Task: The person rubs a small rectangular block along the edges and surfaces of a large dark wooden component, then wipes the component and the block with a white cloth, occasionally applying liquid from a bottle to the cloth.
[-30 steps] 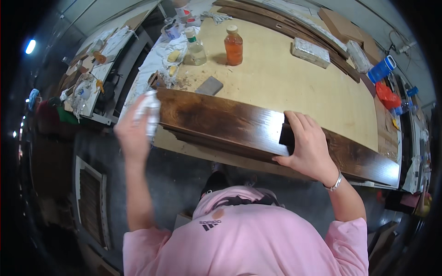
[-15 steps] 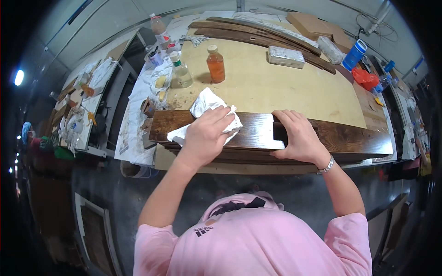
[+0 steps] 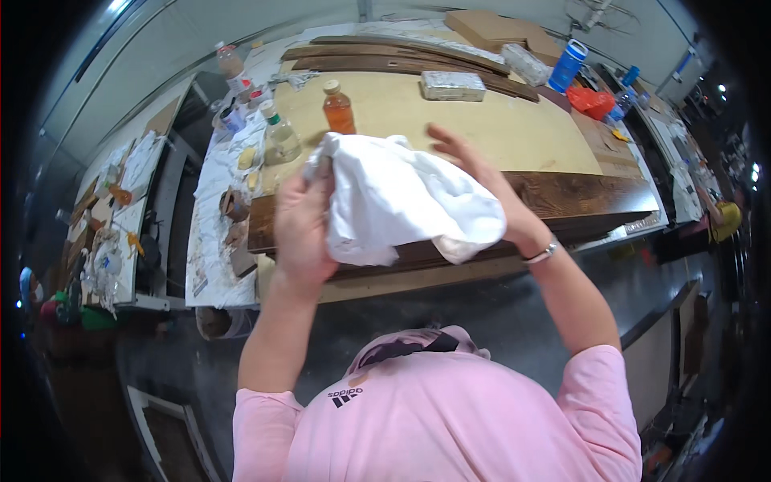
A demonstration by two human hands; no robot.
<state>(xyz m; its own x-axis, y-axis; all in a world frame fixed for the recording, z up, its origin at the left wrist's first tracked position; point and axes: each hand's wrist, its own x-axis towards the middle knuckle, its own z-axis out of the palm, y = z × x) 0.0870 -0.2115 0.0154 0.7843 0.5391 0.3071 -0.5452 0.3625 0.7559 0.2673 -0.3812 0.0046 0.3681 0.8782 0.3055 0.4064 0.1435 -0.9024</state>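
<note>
A white cloth [image 3: 401, 193] hangs spread out in front of me, raised over the dark brown glossy wooden board [image 3: 594, 197]. My left hand [image 3: 303, 225] grips the cloth by its left edge. Just behind the cloth's right side is my right hand [image 3: 486, 177], its fingers stretched out and apart; part of it is hidden by the cloth. Much of the board's left half is covered from sight by the cloth and my left hand. An orange-liquid bottle [image 3: 339, 111] stands beyond the cloth, with a clear bottle [image 3: 281, 136] to its left.
Long brown wooden strips [image 3: 385, 64] lie at the table's back, near a wrapped pale block [image 3: 453, 86]. A blue bottle [image 3: 569, 66] and a red plastic bag [image 3: 590, 102] are at the right. Stained white sheeting [image 3: 210, 241] covers the table's left side.
My left hand has lifted the cloth off the board, and it now hangs opened out. My right hand has let go of the board's notched part and risen behind the cloth.
</note>
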